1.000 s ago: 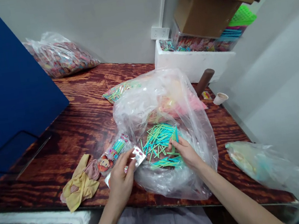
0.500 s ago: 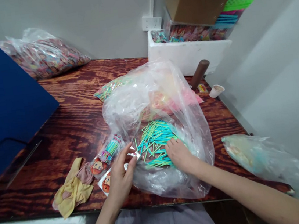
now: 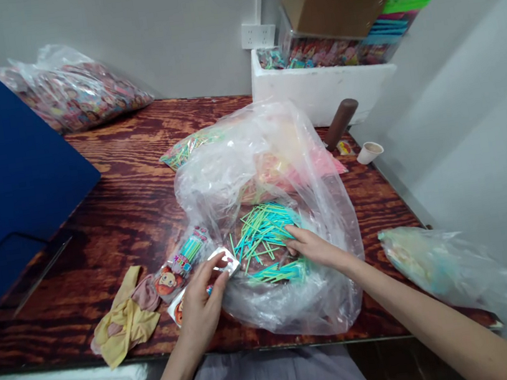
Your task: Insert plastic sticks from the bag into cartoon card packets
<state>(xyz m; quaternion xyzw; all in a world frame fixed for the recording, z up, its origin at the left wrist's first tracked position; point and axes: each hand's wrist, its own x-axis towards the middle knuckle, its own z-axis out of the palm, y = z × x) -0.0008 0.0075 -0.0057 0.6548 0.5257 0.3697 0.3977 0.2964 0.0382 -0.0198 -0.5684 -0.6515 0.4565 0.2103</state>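
Observation:
A large clear plastic bag (image 3: 279,167) lies open on the wooden table (image 3: 131,194), with a heap of thin green and blue sticks (image 3: 261,230) inside. My right hand (image 3: 311,249) is inside the bag's mouth, fingers closed on a bunch of those sticks. My left hand (image 3: 200,301) pinches a small printed packet (image 3: 219,265) with a silvery opening, just left of the bag. A filled packet with a cartoon face (image 3: 179,266) lies beside it on the table.
A yellow and pink cloth (image 3: 123,318) lies at the front left. A bag of packets (image 3: 75,95) sits far left, a white foam box (image 3: 322,89) at the back, a paper cup (image 3: 369,151) and brown cylinder (image 3: 339,121) at right, another plastic bag (image 3: 443,267) front right.
My right hand went flat onto the stick pile, then closed on a bunch near the bag's front. My left hand kept the packet, tilting its opening toward the bag.

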